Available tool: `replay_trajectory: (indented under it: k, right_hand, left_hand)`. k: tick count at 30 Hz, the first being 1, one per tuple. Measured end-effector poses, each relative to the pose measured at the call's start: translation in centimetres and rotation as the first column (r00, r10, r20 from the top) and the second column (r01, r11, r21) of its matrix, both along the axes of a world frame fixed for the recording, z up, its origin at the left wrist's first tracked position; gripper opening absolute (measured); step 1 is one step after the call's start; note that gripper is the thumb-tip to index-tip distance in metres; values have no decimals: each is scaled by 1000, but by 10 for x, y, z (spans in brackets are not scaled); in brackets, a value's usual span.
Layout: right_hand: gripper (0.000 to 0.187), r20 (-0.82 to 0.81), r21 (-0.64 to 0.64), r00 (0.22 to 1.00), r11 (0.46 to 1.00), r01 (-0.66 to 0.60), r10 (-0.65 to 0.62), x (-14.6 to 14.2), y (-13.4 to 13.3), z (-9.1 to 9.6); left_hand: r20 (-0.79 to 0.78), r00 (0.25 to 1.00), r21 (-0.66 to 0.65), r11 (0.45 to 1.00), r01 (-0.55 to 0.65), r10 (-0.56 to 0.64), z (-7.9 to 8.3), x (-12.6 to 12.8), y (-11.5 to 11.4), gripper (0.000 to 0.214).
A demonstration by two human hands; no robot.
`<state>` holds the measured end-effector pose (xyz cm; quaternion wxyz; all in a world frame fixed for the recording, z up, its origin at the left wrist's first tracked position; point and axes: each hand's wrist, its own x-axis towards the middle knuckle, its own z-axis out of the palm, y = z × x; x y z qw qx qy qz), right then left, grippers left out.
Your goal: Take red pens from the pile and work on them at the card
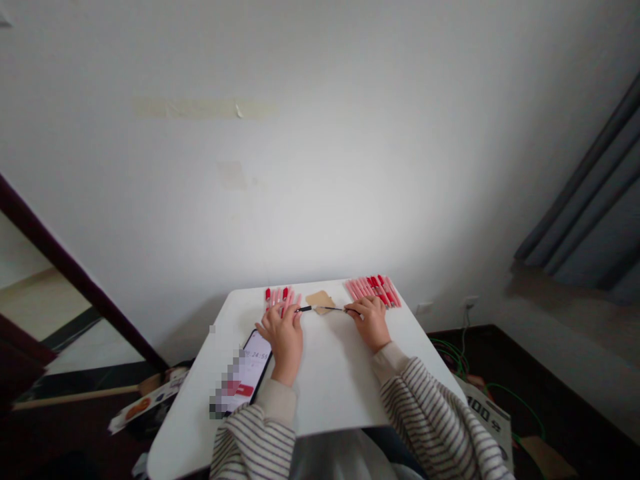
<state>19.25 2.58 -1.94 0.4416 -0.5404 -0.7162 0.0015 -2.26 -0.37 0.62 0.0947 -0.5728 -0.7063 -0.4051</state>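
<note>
Both of my hands are over the far part of the white table, fingers pinched. A thin black pen refill stretches level between them, with a thicker black section at its left end. My left hand grips the thicker end. My right hand pinches the thin end. I cannot tell whether the two sections are joined. Behind the refill lies a tan scrap. Pink and red pens lie partly hidden beyond my left hand, and a row of similar pens is just beyond my right.
A phone with its screen lit lies left of my left wrist. The wall stands right behind the table. On the floor to the right are green cables and a printed box; a grey curtain hangs above.
</note>
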Motion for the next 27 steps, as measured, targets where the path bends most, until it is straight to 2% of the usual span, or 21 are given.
replay_trajectory:
  k: [5, 16, 23, 27]
  right_hand:
    - [13, -8, 4, 1000, 1000, 8, -8, 1, 1, -2]
    - [14, 37, -1, 999, 1000, -31, 31, -3, 1, -4]
    - [13, 47, 40, 995, 995, -95, 93, -7, 0, -3]
    - [13, 46, 45, 991, 991, -128, 126, -9, -1, -2]
  left_hand:
    - [9, 1000, 8, 1000, -10, 10, 0, 0, 0, 20]
    - [-43, 998, -4, 999, 49, -49, -2, 3, 0, 19]
    - [-123, 977, 23, 984, 179, -175, -5, 7, 2, 16]
    - [-106, 970, 22, 975, 221, -218, -7, 7, 5, 16]
